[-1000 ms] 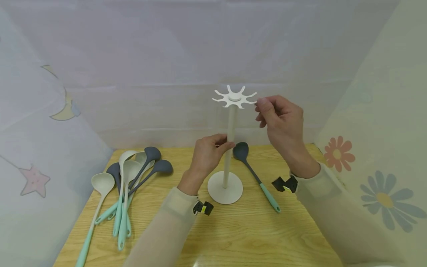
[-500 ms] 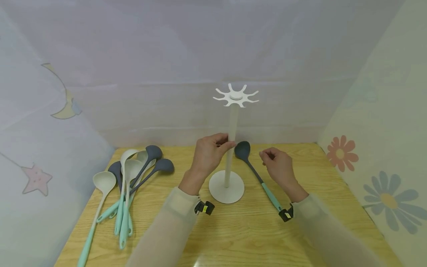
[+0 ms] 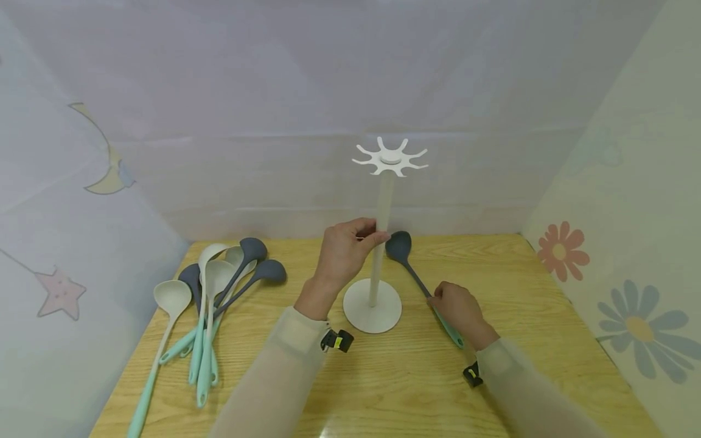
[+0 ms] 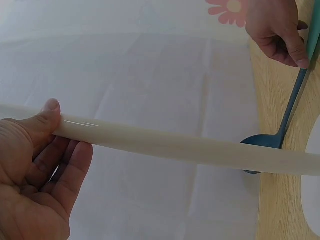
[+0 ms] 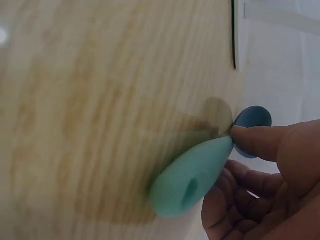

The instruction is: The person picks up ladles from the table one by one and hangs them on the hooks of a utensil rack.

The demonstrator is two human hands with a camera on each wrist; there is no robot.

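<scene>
A white utensil stand rises upright from a round base (image 3: 358, 313), its pole (image 3: 384, 201) topped by a ring of hooks (image 3: 390, 157). My left hand (image 3: 342, 252) holds the pole at mid-height, thumb on one side and fingers on the other, as the left wrist view shows. To the right of the base lies a ladle (image 3: 398, 246) with a dark bowl and mint handle. My right hand (image 3: 460, 310) pinches its handle (image 5: 195, 175) near where mint meets dark. In the right wrist view the thumb (image 5: 260, 142) covers part of the shaft.
On the left of the wooden table (image 3: 438, 401) lies a crossed pile of ladles and spoons (image 3: 219, 277) with mint handles. One white ladle (image 3: 172, 298) lies apart at the pile's left. White cloth walls (image 3: 274, 91) stand behind and at both sides.
My right hand has come down from beside the stand's hooks to the ladle's handle and taken hold of it. My left hand stays on the pole.
</scene>
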